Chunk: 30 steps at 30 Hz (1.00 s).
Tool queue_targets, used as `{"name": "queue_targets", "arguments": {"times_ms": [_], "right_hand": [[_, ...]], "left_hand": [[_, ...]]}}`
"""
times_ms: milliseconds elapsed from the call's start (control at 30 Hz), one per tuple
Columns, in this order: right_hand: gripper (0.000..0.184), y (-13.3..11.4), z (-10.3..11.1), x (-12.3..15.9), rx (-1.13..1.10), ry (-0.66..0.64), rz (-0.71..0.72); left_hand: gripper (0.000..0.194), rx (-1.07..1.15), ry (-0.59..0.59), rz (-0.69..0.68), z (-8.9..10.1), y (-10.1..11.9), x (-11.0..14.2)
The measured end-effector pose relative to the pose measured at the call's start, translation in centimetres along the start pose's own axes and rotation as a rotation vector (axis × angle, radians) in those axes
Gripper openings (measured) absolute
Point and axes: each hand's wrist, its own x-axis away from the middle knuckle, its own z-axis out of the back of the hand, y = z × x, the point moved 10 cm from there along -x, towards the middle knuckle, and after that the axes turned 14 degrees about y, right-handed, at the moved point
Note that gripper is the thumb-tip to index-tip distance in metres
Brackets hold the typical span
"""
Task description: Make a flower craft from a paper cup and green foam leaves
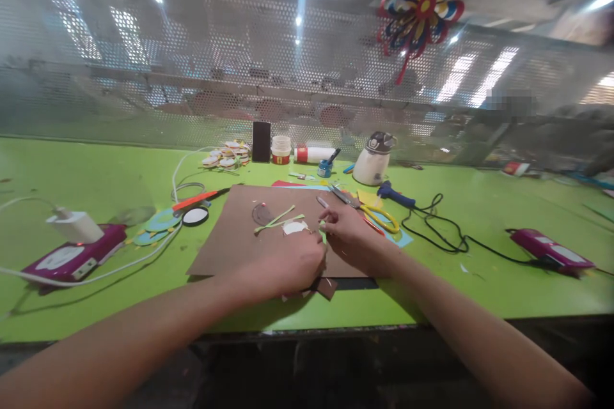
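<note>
Above a brown board (215, 243), both of my hands meet near its middle. My right hand (348, 230) is closed in a pinch on a light green paper strip (323, 231). Right beside it, my left hand (303, 260) has its fingers curled together at the strip's lower end; the fingertips are partly hidden. Two more green paper strips (277, 220) lie crossed on the board, next to a white paper piece (294, 227). A dark round outline (261, 213) shows at the board's upper left. A pen (323, 202) lies just beyond my right hand.
Yellow-handled scissors (384, 217) and a blue glue gun (397, 195) lie right of the board. An orange cutter (196, 200) and tape roll (196, 216) lie left. Purple power strips (96, 255) sit at both sides, with cables. A white jug (371, 163) stands behind.
</note>
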Motion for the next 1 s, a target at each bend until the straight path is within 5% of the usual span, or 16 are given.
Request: {"name": "queue_targets", "arguments": {"times_ms": [167,400,667,867,1000], "right_hand": [[0.026,-1.1,1.1,1.1,0.182,0.074,0.156],[0.020,-2.8,3.6,2.3,0.296,0.201,0.262],[0.022,-6.3,2.6,5.5,0.434,0.031,0.526],[0.017,-5.7,1.7,5.5,0.437,-0.018,0.529],[0.017,-5.6,4.7,2.8,0.379,0.078,0.444]], "left_hand": [[0.012,-0.039,-0.021,-0.116,-1.7,0.6,0.7],[0.014,0.023,-0.012,-0.080,-0.6,1.4,0.7],[0.029,0.050,0.026,-0.120,-1.3,1.9,0.6],[0.032,-0.009,0.051,-0.167,-1.7,2.3,0.9],[0.030,-0.056,0.083,-0.201,-1.7,2.7,1.4]]}}
